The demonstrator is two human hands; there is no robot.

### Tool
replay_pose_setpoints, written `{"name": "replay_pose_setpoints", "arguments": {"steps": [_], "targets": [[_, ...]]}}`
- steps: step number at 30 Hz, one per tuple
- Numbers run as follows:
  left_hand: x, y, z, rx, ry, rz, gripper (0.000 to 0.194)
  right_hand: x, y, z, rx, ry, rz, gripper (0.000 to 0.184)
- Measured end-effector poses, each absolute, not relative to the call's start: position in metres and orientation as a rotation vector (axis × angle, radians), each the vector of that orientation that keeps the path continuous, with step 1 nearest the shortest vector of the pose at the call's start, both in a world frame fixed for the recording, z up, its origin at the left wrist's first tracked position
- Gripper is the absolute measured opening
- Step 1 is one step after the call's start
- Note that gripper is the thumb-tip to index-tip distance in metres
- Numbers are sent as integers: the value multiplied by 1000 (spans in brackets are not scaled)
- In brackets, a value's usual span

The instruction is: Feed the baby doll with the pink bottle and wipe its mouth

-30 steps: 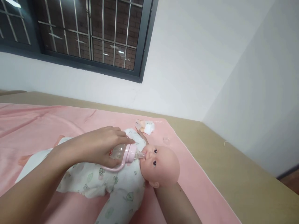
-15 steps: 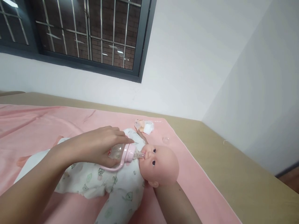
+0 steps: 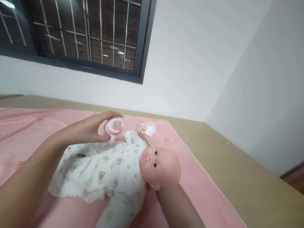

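In the head view, my left hand [image 3: 95, 126] is closed around a baby bottle [image 3: 114, 126] with a pink collar and handle. The bottle is above the doll's far side, its teat turned toward me and clear of the mouth. A bald baby doll [image 3: 163, 166] lies on its back, its head to the right, in a white garment [image 3: 102, 171] with green prints. My right forearm [image 3: 179, 205] reaches in from below and passes under the doll's head. The head hides my right hand and its fingers.
A pink cloth [image 3: 201, 186] covers much of the wooden surface [image 3: 237, 164]. Past the doll's shoulder lie a small white-and-peach bundle [image 3: 146, 128] and a small clear cap-like piece [image 3: 168, 141]. Behind are a white wall [image 3: 185, 63] and a barred window [image 3: 95, 34].
My left hand has drawn the bottle away from the doll's mouth, back and to the left, and tipped it so the teat faces me. My right forearm stays under the head.
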State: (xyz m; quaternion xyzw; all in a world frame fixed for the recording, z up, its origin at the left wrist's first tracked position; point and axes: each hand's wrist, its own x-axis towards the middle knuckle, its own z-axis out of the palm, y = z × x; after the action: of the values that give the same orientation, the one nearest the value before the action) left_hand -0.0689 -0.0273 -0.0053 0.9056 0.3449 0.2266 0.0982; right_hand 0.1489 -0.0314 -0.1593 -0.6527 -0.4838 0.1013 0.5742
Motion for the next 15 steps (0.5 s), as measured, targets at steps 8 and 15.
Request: {"name": "replay_pose_setpoints", "arguments": {"steps": [8, 15], "targets": [[-81, 33, -55, 2234, 1219, 888, 46, 141, -47, -131, -1423, -359, -125, 23], [-87, 52, -81, 2173, 1457, 825, 59, 139, -44, -132, -1324, -712, 70, 23]]}}
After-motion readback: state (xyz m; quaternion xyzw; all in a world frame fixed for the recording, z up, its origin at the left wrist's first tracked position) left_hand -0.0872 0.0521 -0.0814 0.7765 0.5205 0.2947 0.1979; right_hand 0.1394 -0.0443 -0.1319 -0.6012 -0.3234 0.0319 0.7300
